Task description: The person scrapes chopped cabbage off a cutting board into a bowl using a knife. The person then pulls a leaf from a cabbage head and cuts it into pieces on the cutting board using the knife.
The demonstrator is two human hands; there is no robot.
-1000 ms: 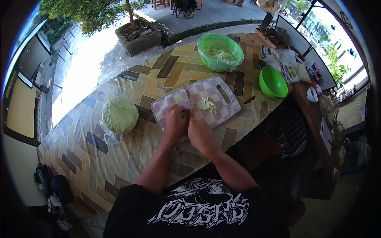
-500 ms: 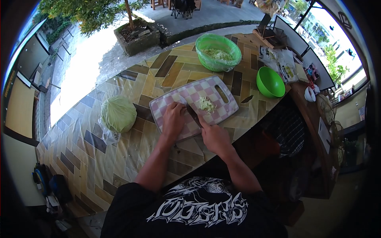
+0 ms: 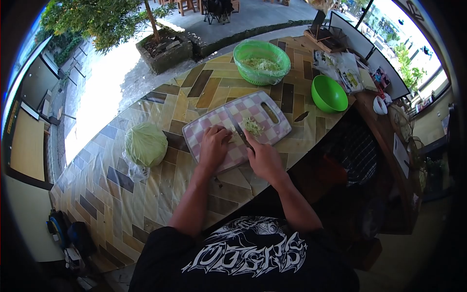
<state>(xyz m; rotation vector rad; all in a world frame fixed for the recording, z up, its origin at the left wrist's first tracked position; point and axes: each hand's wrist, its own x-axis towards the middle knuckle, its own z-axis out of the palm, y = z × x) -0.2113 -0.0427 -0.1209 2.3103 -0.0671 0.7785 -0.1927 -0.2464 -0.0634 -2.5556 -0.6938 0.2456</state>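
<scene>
You grasp a knife (image 3: pixel 240 130) in your right hand (image 3: pixel 265 160) beside shredded greens (image 3: pixel 253 126) on a checkered cutting board (image 3: pixel 204 124).
Your hands, together a second ago, now stand apart, the knife between your left hand (image 3: pixel 214 147) and the shredded greens; what that hand holds is unclear. The patterned table (image 3: pixel 114 209) adjoins sunlit pavement (image 3: pixel 95 104).

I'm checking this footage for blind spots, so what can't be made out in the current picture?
Head view, knife: much of its handle is covered by the right hand.
Head view, beneath the left hand: hidden by the hand itself.
Head view, green basket: its inside bottom is hidden by shreds.
Head view, tree: its top is cut off by the upper edge.
</scene>
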